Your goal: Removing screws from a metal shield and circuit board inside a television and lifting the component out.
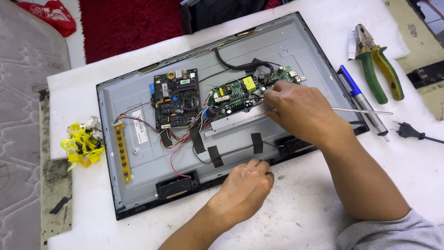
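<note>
A flat screen's grey metal back panel (138, 166) lies open on a white table. My right hand (300, 111) rests on the green circuit board (236, 92) at the panel's upper middle. Its fingers are pinched together at the board's right part, and a thin metal rod (365, 111) sticks out to the right from under the palm. My left hand (245, 190) sits at the panel's lower black frame (180, 185), fingers curled, knuckles touching the edge beside a strip of black tape (257, 142). Whether it grips anything is hidden.
A second dark circuit board (175, 99) with coloured wires sits left of the green one. Pliers (377, 60) with green-yellow handles, a blue-and-silver tool (360, 97) and a black plug (407, 130) lie at the right. Yellow scraps (82, 144) lie at the left table edge.
</note>
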